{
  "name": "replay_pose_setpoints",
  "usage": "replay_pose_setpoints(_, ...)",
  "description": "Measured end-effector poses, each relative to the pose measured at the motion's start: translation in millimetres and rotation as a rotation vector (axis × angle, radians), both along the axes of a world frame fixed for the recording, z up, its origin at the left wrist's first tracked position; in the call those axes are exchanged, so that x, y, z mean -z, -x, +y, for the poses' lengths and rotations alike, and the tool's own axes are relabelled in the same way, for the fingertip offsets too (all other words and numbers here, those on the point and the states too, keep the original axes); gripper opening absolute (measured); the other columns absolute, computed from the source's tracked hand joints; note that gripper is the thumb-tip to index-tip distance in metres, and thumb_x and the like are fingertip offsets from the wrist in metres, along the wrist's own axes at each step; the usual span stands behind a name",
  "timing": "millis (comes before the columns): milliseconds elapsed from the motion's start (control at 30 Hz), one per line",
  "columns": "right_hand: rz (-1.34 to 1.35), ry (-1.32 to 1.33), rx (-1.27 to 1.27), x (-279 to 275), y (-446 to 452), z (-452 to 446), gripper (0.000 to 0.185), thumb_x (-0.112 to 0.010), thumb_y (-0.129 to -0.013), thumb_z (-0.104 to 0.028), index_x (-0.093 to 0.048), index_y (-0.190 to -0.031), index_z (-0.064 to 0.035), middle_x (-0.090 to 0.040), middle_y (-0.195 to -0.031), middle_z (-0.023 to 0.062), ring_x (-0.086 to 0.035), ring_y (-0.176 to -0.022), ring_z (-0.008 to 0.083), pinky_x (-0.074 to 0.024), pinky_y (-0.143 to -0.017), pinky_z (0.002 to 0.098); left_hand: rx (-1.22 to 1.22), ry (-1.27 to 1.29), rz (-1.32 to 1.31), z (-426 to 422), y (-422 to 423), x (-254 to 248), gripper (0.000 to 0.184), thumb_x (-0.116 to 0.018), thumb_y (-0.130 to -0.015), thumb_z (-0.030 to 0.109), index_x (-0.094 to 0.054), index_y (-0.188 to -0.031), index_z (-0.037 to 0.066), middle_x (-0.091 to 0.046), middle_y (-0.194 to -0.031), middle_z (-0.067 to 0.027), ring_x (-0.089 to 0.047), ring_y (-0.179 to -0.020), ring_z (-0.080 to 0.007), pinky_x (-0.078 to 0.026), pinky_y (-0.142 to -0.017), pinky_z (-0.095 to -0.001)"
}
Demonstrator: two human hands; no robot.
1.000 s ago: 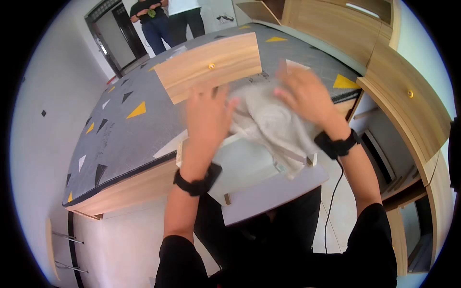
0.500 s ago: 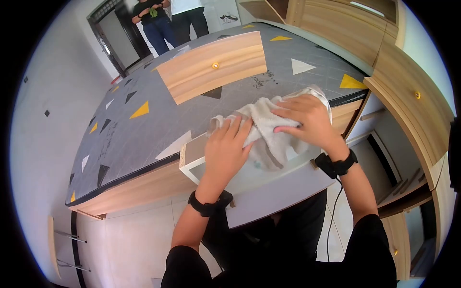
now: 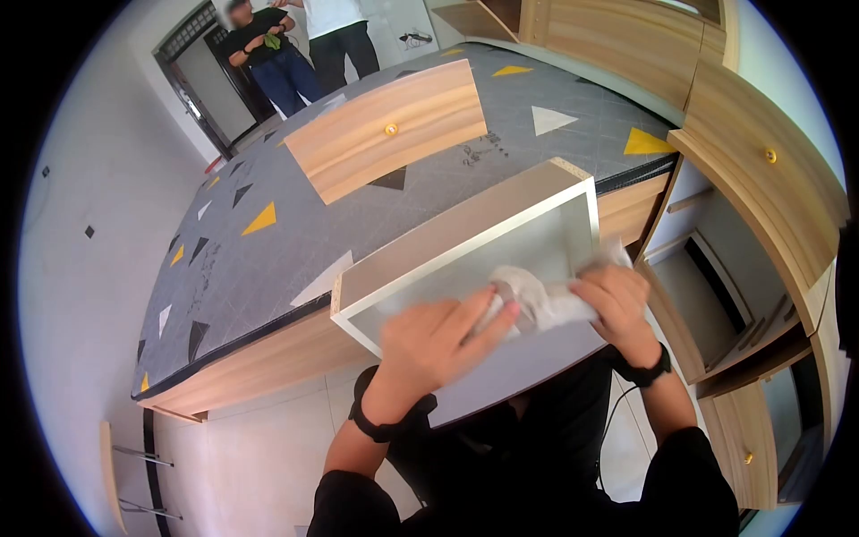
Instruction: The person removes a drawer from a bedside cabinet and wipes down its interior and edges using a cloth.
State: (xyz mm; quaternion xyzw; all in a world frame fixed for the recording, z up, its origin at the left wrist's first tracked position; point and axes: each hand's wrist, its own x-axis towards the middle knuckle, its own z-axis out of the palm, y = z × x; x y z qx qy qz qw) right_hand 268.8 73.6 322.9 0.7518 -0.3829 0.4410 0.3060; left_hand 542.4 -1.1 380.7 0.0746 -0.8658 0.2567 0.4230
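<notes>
**Both hands clamp a cloth (image 3: 537,302) over a drawer (image 3: 465,231)**

The cloth, pale and crumpled, is bunched between the two hands above the drawer's near part. The left hand (image 3: 429,347) has its grip closed on the cloth's left end, thumb and fingers pinching it; motion blurs the hand. The right hand (image 3: 616,300) has its grip closed around the right end, and a blurred bit of cloth sticks up beyond the fingers. Whether the cloth touches the drawer's inside, I cannot tell.

The drawer lies tilted above the person's legs (image 3: 519,438), its far wall beside the edge of the bed (image 3: 291,246). Its inside is pale, and a pale panel (image 3: 514,380) spans the side nearest the person. Each wrist wears a black band, the left (image 3: 385,425) and the right (image 3: 649,369); a thin dark cable (image 3: 606,430) runs down near the right one.

On the bed's grey, triangle-patterned top lies a wooden board (image 3: 358,148) with a yellow knob (image 3: 391,130). To the right stands a wooden cabinet (image 3: 761,206) with open compartments. Beyond the bed are two people (image 3: 277,58) (image 3: 338,40); the one in dark clothes holds something green (image 3: 272,41).
</notes>
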Motion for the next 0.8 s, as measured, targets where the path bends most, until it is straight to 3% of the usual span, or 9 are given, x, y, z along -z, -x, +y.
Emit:
replay_pose_setpoints(67,0.085,-0.045,0.039,-5.6,3.6,23.7,0.038,-0.069,-0.062,-0.004,-0.069,-0.1,-0.0098,-0.063,-0.089,0.0041,-0.059,-0.062,0.0215,-0.0433,-0.049,0.0315,0.028,-0.008,-0.008,7.8,1.1,-1.6,0.04,-0.07,-0.073,0.012,-0.072,-0.112,0.023,-0.069,-0.1,0.0019,-0.053,-0.057,-0.0082,-0.039,-0.048,-0.0207)
replay_pose_setpoints(167,0.04,-0.145,0.104,-10.6,4.7,38.2,0.044,-0.07,-0.061,-0.007,-0.07,-0.104,-0.0124,-0.064,-0.091,0.0037,-0.061,-0.063,0.0198,-0.0449,-0.049,0.0299,0.006,0.029,-0.018,6.4,4.1,-2.7,0.042,-0.069,-0.073,0.011,-0.072,-0.112,0.025,-0.067,-0.094,0.0041,-0.048,-0.055,-0.0085,-0.037,-0.047,-0.0215)
replay_pose_setpoints(300,0.011,-0.389,0.218,-2.3,16.0,50.9,0.048,-0.07,-0.063,-0.003,-0.069,-0.11,-0.0122,-0.066,-0.094,0.0045,-0.066,-0.077,0.0239,-0.052,-0.063,0.0351,-0.07,-0.051,-0.042,-5.1,-0.7,0.6,0.041,-0.07,-0.072,0.009,-0.073,-0.109,0.025,-0.066,-0.085,0.0026,-0.053,-0.056,-0.0112,-0.037,-0.046,-0.024)
replay_pose_setpoints(467,-0.028,-0.389,0.101,-21.9,29.0,32.2,0.048,-0.072,-0.067,-0.002,-0.07,-0.113,-0.0116,-0.066,-0.099,0.0077,-0.065,-0.086,0.0287,-0.0516,-0.081,0.0386,-0.137,-0.115,-0.029,-27.1,-18.7,-5.4,0.043,-0.068,-0.072,0.007,-0.072,-0.111,0.025,-0.066,-0.081,0.0017,-0.06,-0.06,-0.0154,-0.043,-0.049,-0.0273)
replay_pose_setpoints(533,-0.023,-0.314,0.169,-51.4,30.5,24.3,0.047,-0.074,-0.067,-0.002,-0.071,-0.112,-0.0125,-0.066,-0.098,0.0091,-0.063,-0.086,0.0305,-0.0505,-0.085,0.0387,-0.06,-0.156,0.113,-46.7,-26.7,-13.6,0.037,-0.071,-0.072,0.011,-0.072,-0.107,0.022,-0.068,-0.079,-0.0007,-0.064,-0.064,-0.0209,-0.047,-0.053,-0.0317)
replay_pose_setpoints(633,-0.059,-0.23,0.309,-83.9,54.0,-14.9,0.038,-0.076,-0.07,-0.006,-0.074,-0.107,-0.0133,-0.067,-0.094,0.0095,-0.061,-0.087,0.0306,-0.0502,-0.083,0.0377,-0.156,-0.342,0.191,-60.3,-18.9,-53.5,0.032,-0.077,-0.074,0.021,-0.072,-0.105,0.017,-0.069,-0.08,-0.0031,-0.066,-0.067,-0.0266,-0.05,-0.058,-0.0357)
replay_pose_setpoints(700,-0.111,-0.24,0.428,-98.3,50.1,-43.8,0.026,-0.075,-0.078,-0.011,-0.074,-0.104,-0.0101,-0.067,-0.099,0.011,-0.062,-0.09,0.0311,-0.0505,-0.082,0.038,-0.382,-0.665,0.159,-61.4,-5.5,-74.8,0.035,-0.079,-0.077,0.032,-0.072,-0.106,0.013,-0.069,-0.084,-0.0074,-0.067,-0.074,-0.0283,-0.052,-0.064,-0.0375)
replay_pose_setpoints(800,-0.08,-0.132,0.218,-90.8,47.6,-93.9,0.022,-0.069,-0.087,-0.022,-0.073,-0.103,-0.007,-0.067,-0.102,0.0135,-0.063,-0.09,0.0333,-0.0513,-0.081,0.0392,-0.293,-0.646,0.098,-88.0,-3.0,-51.5,0.046,-0.08,-0.077,0.04,-0.07,-0.11,0.01,-0.069,-0.095,-0.0098,-0.068,-0.082,-0.0275,-0.053,-0.07,-0.0364)
